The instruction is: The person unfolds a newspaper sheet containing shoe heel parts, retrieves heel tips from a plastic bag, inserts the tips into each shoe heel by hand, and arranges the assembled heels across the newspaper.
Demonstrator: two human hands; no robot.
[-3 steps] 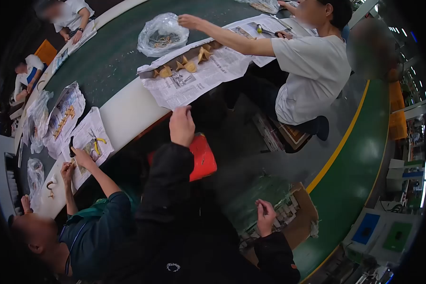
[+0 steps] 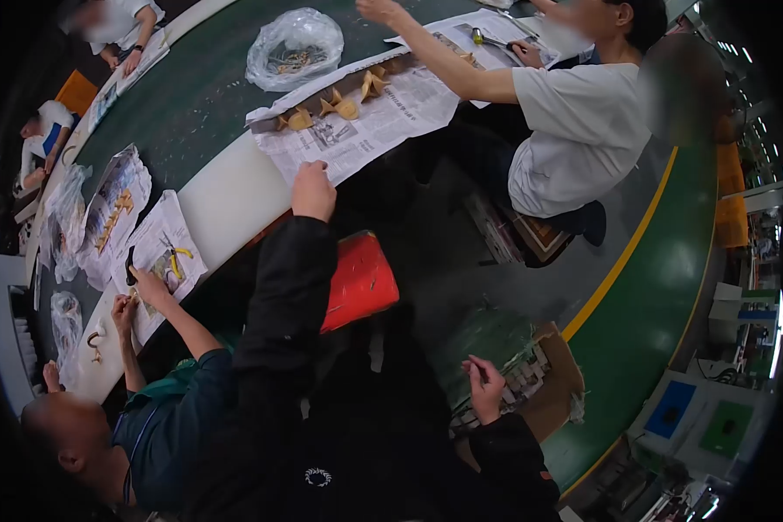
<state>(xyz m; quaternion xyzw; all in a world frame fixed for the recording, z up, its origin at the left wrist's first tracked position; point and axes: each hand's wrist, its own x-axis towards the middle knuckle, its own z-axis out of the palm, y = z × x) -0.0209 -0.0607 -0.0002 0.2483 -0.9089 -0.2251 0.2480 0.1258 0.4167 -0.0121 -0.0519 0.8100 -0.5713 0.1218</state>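
My left hand (image 2: pixel 314 191) is raised at the front edge of a newspaper sheet (image 2: pixel 370 137). Its fingers are curled closed, and I cannot make out whether anything is inside them or whether they touch the paper. Several tan, pointed pieces (image 2: pixel 346 108) lie on that sheet along a dark strip. Low on the right, my right hand (image 2: pixel 485 389) hangs beside a cardboard box (image 2: pixel 558 383), its fingers loosely bent and a little apart. Nothing shows in it. Below my left hand is a red stool-like object (image 2: pixel 364 283).
A co-worker in a white shirt (image 2: pixel 574 130) sits at the table's right. Another in dark green (image 2: pixel 178 426) works at lower left near yellow-handled pliers (image 2: pixel 178 259). A clear plastic bag (image 2: pixel 294 52) rests on the green tabletop (image 2: pixel 191 113). A yellow floor line (image 2: pixel 622 248) runs at right.
My left hand has shifted up and left against the newspaper's edge. My right hand has barely moved. The white-shirted co-worker's outstretched arm has risen in view.
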